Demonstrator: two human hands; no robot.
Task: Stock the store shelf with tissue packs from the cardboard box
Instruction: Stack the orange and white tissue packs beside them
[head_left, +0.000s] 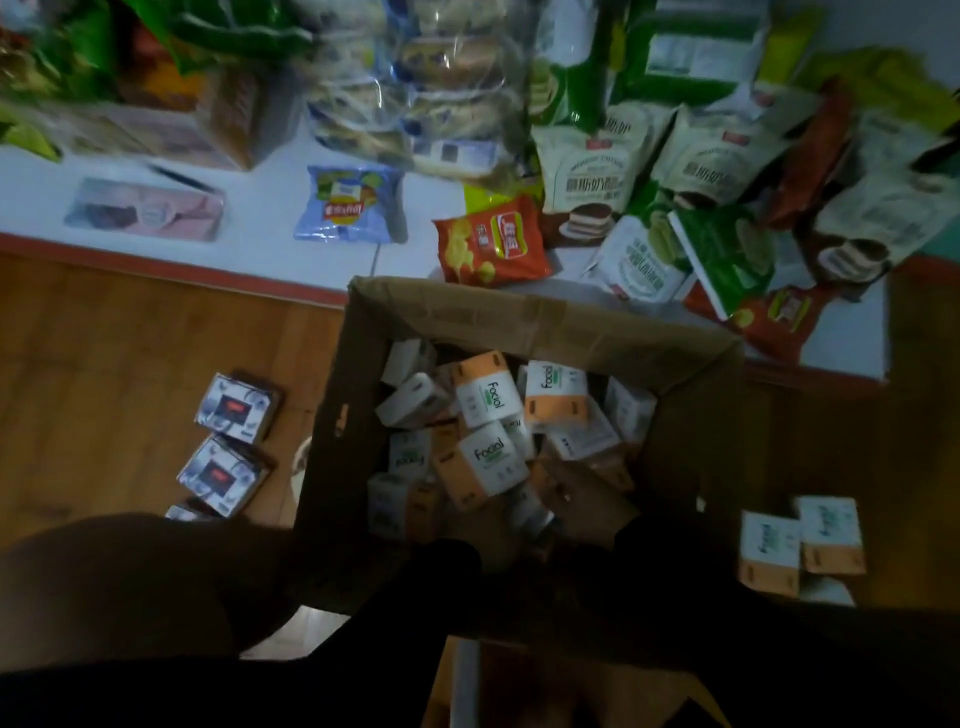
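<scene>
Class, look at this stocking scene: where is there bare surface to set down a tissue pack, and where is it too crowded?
Free: the white shelf between the pink flat pack and the blue snack bag; also the wooden surface left of the cardboard box, above the dark-printed packs. Crowded: the shelf's right side, heaped with green and cream snack bags, and the box's inside.

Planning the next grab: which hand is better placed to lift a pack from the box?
Likely right: the right hand is inside the box among packs; the left hand is unseen.

Matt brown cardboard box (519, 317); glossy plastic-wrapped tissue packs (485, 397); shiny foil snack bags (493, 241); smooth wood floor (130, 353).
</scene>
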